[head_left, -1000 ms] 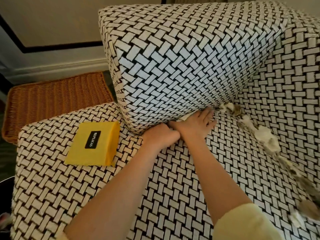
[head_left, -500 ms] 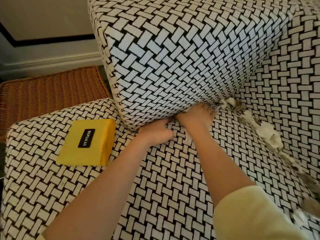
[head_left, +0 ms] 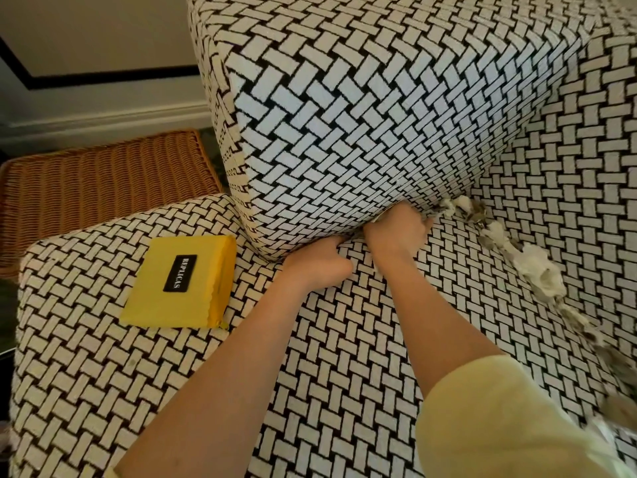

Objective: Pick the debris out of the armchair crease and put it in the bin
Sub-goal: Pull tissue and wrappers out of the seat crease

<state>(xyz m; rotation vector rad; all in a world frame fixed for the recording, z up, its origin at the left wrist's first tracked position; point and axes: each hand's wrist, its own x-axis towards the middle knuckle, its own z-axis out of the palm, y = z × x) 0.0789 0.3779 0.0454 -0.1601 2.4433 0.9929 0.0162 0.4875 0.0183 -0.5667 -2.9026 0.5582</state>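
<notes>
While left hand (head_left: 315, 265) and right hand (head_left: 396, 234) sit wedged under the armrest (head_left: 362, 125), fingers buried, I can't tell their grip; debris (head_left: 532, 272) strings along where seat (head_left: 344, 357) meets backrest (head_left: 568, 160), just right of those hands.

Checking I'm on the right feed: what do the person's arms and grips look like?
Right arm: a pale yellow sleeve ending near the elbow, forearm bare below it. Left forearm bare. Neither the left grip nor the right grip wears a glove; nothing is worn on either wrist.
</notes>
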